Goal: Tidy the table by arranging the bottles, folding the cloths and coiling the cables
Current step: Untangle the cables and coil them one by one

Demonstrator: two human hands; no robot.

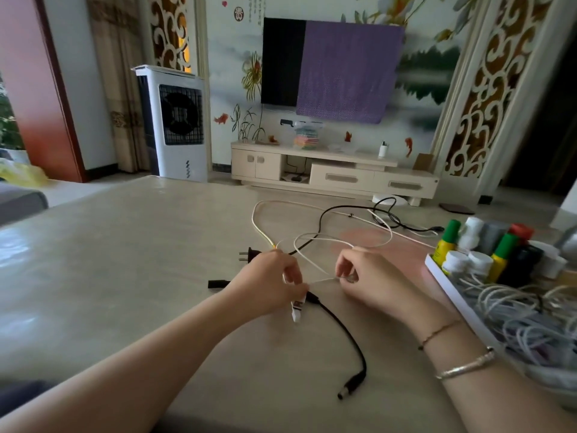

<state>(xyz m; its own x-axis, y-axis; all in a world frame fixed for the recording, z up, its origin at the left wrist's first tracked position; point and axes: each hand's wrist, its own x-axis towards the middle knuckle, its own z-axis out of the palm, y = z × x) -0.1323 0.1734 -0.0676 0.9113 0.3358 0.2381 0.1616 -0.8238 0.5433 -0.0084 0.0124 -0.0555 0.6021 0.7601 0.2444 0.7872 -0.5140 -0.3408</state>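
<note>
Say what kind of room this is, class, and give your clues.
Most likely a home living room: a wall-mounted television, a low cabinet beneath it, and a standing fan by the curtain.

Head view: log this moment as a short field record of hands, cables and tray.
left hand: pinches the white cable near its connector
right hand: pinches the same cable
black cable: loose on the table, barrel plug nearest the camera
tray: bottles upright at the far end, coiled cables in front of them
</note>
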